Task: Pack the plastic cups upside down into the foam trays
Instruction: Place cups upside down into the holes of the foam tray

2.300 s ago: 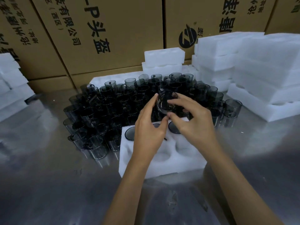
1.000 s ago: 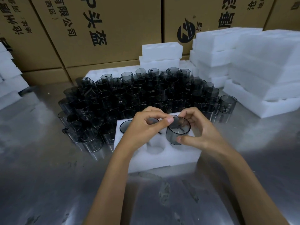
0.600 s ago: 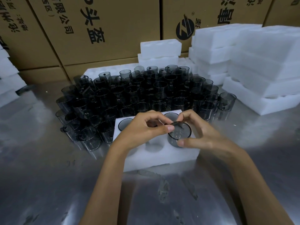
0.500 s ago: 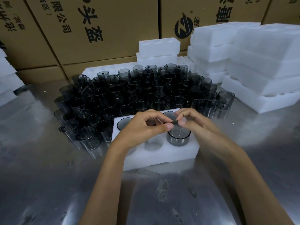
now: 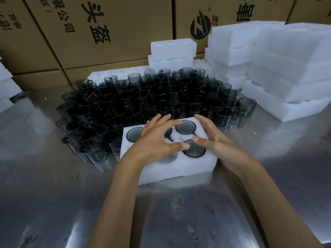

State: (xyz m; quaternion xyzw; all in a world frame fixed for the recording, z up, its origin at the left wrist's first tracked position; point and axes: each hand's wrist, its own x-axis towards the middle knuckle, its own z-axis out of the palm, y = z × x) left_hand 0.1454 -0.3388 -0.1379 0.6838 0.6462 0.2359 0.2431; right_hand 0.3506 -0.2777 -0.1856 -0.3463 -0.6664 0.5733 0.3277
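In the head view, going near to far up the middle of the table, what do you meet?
Foam tray under the open left hand and right hand → cluster of loose cups → short stack of foam trays → cardboard boxes.

Shiny metal bench (image 5: pixel 53 203) carries a white foam tray (image 5: pixel 179 169) under both grips, a dense cluster of dark cups (image 5: pixel 143 97) just beyond them, foam tray stacks (image 5: pixel 286 68) far right of the right grip.
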